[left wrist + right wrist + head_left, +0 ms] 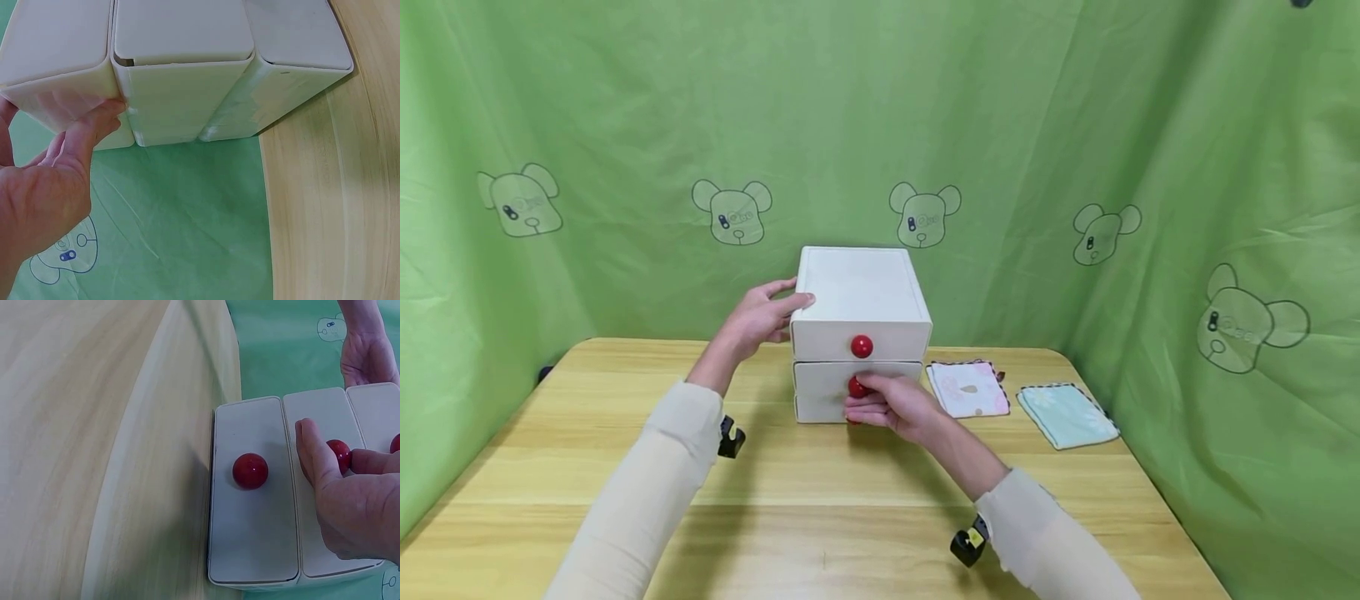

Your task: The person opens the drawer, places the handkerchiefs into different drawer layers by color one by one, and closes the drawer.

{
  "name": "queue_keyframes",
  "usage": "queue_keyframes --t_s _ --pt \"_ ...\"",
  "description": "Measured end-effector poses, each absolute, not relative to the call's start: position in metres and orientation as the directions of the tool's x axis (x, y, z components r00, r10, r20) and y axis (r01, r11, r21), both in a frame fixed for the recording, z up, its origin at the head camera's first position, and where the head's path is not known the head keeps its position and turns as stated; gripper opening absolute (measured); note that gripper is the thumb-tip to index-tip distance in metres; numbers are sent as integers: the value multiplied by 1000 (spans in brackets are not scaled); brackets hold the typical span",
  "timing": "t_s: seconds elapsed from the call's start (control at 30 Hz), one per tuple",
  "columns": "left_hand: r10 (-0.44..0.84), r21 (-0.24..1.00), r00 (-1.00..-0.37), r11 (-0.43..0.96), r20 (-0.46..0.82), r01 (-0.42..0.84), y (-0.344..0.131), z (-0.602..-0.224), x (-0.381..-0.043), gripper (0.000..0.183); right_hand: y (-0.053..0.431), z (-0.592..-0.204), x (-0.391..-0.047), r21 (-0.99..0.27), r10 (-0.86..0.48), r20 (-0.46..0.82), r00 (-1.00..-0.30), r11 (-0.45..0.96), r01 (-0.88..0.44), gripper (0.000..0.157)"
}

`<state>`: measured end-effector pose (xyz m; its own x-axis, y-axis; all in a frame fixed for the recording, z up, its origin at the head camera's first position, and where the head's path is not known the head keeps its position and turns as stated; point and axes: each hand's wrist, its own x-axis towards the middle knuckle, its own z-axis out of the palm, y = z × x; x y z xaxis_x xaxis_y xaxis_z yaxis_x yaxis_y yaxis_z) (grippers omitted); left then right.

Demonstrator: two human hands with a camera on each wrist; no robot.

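A white drawer unit (857, 283) with three stacked drawers stands on the table, each drawer front bearing a round red knob. My right hand (906, 404) is at the middle drawer, its thumb and fingers pinching the middle red knob (339, 454) from both sides. The lowest knob (250, 470) shows uncovered in the right wrist view. My left hand (760, 317) rests on the unit's upper left edge, thumb on the top and fingers along the side. In the left wrist view, a narrow gap shows at one corner of the middle drawer front (184, 31).
Right of the unit lie a folded pink-and-white cloth (967, 389) and a folded pale green cloth (1067, 415) on the wooden table (820, 508). A green curtain (835, 108) printed with bear heads hangs behind and at both sides.
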<state>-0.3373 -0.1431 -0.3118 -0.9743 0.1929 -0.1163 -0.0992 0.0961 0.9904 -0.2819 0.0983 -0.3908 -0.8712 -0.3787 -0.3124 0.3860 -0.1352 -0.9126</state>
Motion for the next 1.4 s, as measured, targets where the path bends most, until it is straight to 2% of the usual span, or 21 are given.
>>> queue_keyframes --t_s 0.33,0.57,0.77,1.4 --pt "189 992 -976 84 -110 -96 -143 -315 -340 78 103 -388 -265 -934 -420 -295 -858 -63 352 39" --pt "198 988 -972 115 -129 -108 -140 -301 -325 72 105 -385 -248 -936 -431 -314 -846 -11 353 39" --pt "187 990 -976 111 -110 -91 -143 -315 -337 78 108 -385 -232 -942 -441 -310 -843 22 335 40" --pt "184 992 -978 97 -100 -83 -144 -315 -338 78 112 -380 -180 -943 -430 -333 -839 127 308 43"
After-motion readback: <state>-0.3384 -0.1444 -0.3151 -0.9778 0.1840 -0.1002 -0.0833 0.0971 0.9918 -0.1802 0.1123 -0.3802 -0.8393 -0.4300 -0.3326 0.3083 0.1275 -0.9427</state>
